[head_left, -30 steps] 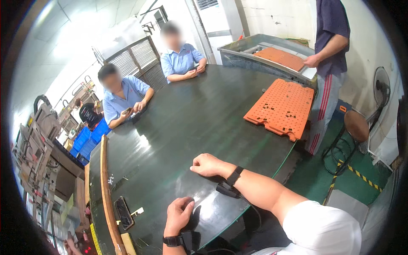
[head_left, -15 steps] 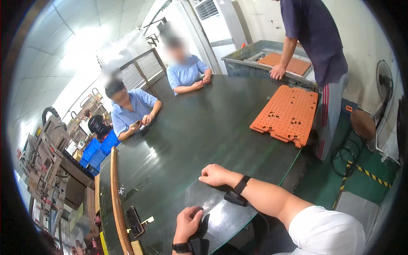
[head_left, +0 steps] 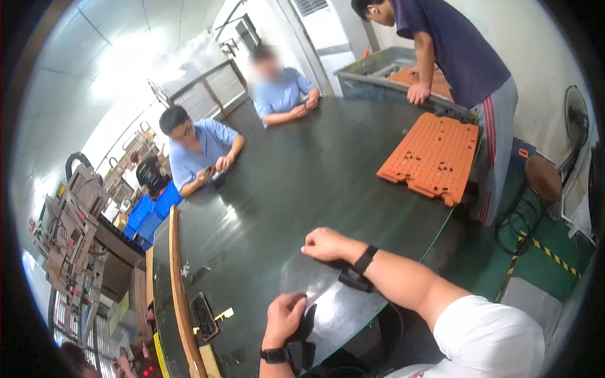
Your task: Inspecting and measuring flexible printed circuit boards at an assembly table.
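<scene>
The dark tabletop (head_left: 283,195) beneath the left hand (head_left: 285,316) and right hand (head_left: 328,244) looks heavy, stiff and slick, best gripped at its edge; the orange board (head_left: 435,151), well beyond the right hand, seems stiff but light, best held by opposite edges. Both hands curl loosely, whether around anything I cannot tell; left of them, the phone (head_left: 204,316) looks light, slippery and fragile, best taken by its long sides.

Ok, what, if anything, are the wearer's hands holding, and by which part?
Nothing visible: the left hand and the right hand are loosely curled at the table, palms turned out of sight.
</scene>
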`<state>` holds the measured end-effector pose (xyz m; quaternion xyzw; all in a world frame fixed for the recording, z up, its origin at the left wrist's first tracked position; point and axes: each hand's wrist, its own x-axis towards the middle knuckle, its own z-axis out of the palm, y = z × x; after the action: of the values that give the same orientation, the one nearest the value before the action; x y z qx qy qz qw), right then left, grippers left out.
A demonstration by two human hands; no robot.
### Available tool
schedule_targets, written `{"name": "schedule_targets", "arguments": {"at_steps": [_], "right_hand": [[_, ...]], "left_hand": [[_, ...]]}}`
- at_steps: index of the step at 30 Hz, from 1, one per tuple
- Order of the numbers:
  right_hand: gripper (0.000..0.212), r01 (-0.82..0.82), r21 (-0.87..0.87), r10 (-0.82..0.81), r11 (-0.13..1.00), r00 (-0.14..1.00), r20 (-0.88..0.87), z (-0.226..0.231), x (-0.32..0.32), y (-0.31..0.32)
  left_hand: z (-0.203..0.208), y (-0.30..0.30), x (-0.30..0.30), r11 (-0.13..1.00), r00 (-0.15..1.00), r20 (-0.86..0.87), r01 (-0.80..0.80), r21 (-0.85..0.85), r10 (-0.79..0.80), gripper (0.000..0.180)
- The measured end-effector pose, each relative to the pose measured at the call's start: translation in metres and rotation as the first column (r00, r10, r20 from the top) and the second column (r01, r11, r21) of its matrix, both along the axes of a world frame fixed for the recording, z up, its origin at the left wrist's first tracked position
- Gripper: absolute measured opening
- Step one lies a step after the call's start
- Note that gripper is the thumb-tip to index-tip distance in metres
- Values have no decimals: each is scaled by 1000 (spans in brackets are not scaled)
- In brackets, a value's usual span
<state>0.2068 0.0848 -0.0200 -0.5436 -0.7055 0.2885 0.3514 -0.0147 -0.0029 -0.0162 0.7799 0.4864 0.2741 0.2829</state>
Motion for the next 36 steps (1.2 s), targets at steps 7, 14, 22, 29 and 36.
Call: {"name": "schedule_targets", "arguments": {"at_steps": [7, 14, 22, 29, 36], "right_hand": [[31, 13, -65, -14, 998, 1000, -26, 4, 8, 2], [32, 19, -105, -19, 994, 1000, -4, 4, 3, -2], [31, 7, -105, -9, 994, 1000, -22, 7, 5, -4], [31, 13, -108, -15, 994, 1000, -18, 8, 6, -3], [31, 11, -105, -14, 994, 1000, -28, 6, 4, -3]], "left_hand": [[-1, 7, 6, 1000, 1000, -11, 24, 7, -24, 23], [4, 2, 2, 999, 999, -30, 36, -14, -36, 22], [4, 2, 4, 998, 999, -8, 44, 50, -43, 24], [9, 1, 6, 999, 998, -48, 29, -18, -30, 24], [5, 1, 4, 1000, 1000, -4, 28, 3, -28, 25]]}}
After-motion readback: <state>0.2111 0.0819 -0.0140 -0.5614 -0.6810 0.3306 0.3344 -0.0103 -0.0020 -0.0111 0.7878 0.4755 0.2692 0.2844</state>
